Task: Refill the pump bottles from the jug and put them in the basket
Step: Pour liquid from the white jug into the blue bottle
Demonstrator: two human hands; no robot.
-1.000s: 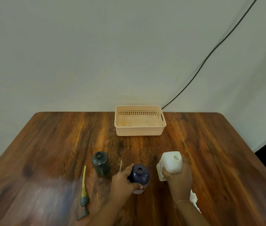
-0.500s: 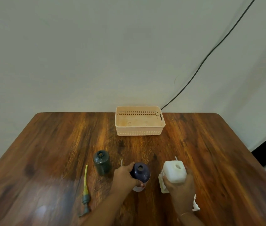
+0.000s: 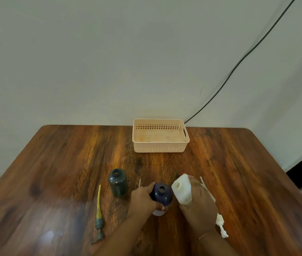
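Jug (image 3: 181,191), upright half a second ago, now tilts in the gripping right hand (image 3: 200,204), mouth beside the navy bottle (image 3: 161,194) that the left hand (image 3: 142,199) steadies on the tabletop (image 3: 63,172). Pouring looks imminent.

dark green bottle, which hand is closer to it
Left. The left hand, holding the navy bottle, sits just right of the dark green bottle. The right hand, tilting the white jug, is farther right, beyond the navy bottle.

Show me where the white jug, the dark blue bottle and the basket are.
white jug (image 3: 181,189), head view, on its upper side beside the spout.
dark blue bottle (image 3: 162,195), head view, on its shoulder.
basket (image 3: 160,149), head view, on its front wall.
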